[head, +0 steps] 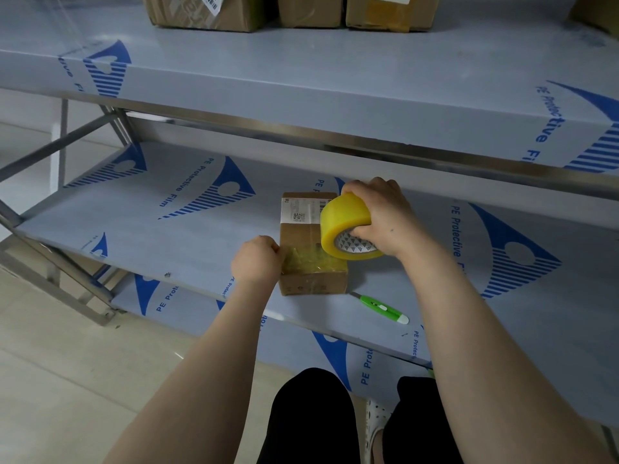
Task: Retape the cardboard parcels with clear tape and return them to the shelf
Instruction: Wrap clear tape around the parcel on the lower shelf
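Blue-printed film (214, 195) covers the steel shelf (134, 239) where the parcel (299, 237) lies, near the front edge. The stretched tape (311, 261) looks wrinkled, so it may fold on itself or stick crooked if the pull is uneven. Fingers of the left hand (256, 261) pinch the tape end at the parcel's left edge. Fingers of the right hand (385, 212) grip the roll (345, 221) over its right side.

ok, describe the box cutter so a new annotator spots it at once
Find the middle shelf, wrapped in blue-printed film. A small cardboard parcel sits near its front edge; the cutter lies just right of the parcel's near corner. It is slim, bright green with a white tip, unlike the fat yellow tape roll.
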